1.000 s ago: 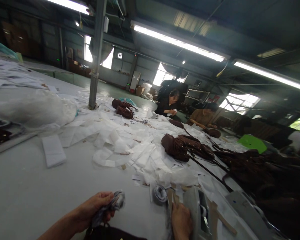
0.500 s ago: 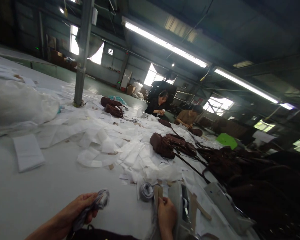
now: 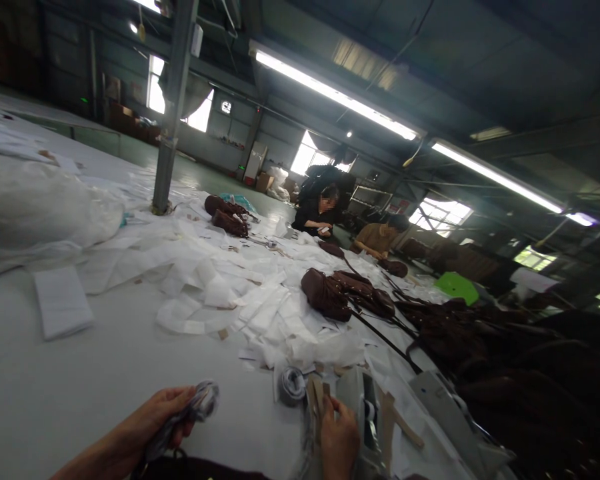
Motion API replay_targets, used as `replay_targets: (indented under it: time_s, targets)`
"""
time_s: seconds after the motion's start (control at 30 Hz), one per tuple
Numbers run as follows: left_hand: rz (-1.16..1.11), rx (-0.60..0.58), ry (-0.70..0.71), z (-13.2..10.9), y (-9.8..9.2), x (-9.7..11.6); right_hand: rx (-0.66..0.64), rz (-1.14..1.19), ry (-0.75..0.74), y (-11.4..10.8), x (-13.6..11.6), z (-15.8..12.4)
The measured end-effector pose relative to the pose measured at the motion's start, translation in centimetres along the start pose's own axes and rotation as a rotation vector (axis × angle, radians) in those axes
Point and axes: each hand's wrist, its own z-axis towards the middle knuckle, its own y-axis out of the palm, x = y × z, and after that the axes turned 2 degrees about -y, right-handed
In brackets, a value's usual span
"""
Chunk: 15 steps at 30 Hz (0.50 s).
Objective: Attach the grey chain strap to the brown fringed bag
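My left hand, at the lower left, is closed around a crumpled grey bundle with a shiny end, and it hangs above the white tabletop. At the lower middle, my right hand pinches a tan strip between thumb and fingers. Beside that strip lies another tan strip. Just left of it is a coiled grey roll. Right of my right hand is a grey box-like object with a dark opening. A dark brown item sits at the bottom edge, partly out of view.
White paper scraps spread across the table. Brown bags lie mid-table, with a dark heap at right. A metal post rises at left. Two people work across the table.
My right hand has shifted slightly right, and a tan strip in its fingers has come apart from the one beside it. My left hand still holds the grey bundle.
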Motion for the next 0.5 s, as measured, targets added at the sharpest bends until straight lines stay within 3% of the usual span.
replay_targets:
  time_s: [0.3,0.5]
  targets:
    - [0.028,0.053,0.019,-0.5,0.8,0.1,-0.113,0.572,0.186,-1.1,-1.2,-0.2]
    - [0.056,0.034,0.017,-0.1,0.3,-0.3,-0.205,0.686,0.237,-0.6,-2.2,-2.7]
